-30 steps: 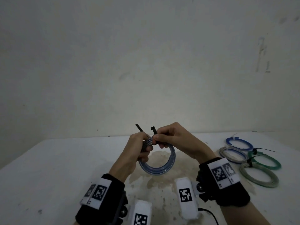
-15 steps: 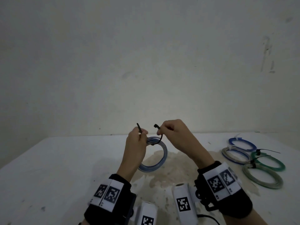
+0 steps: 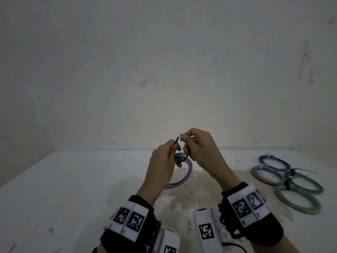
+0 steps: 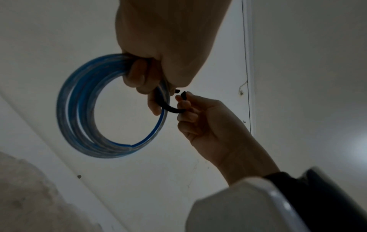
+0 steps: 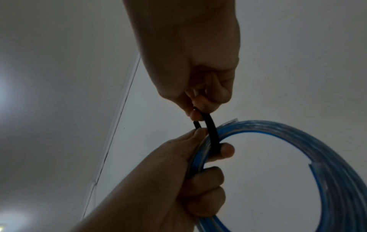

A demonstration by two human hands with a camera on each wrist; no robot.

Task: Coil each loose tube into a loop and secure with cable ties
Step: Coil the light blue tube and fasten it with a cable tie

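A blue-and-clear tube coil [image 3: 187, 172] hangs above the white table [image 3: 73, 189]. My left hand [image 3: 164, 161] grips its top, fingers curled round the strands [image 4: 79, 109]. A black cable tie [image 4: 170, 108] loops under the bundle beside those fingers. Left thumb and forefinger pinch the tie's tail, whose tip [image 3: 176, 139] sticks up. My right hand [image 3: 198, 148] pinches the tie's head end [image 5: 212, 130] just above the coil [image 5: 298, 141]. The two tie ends stand close together, a small gap between them.
Several tied coils lie at the table's right: a blue one [image 3: 273, 161], a grey one [image 3: 268, 175], a green one [image 3: 304, 183] and a pale green one [image 3: 297, 201]. A brown stain [image 3: 200, 189] marks the table under my hands. A plain wall stands behind.
Both hands have risen with the coil. My right hand has lifted the tie's head end up off the coil and brought it near the tail tip in my left hand.
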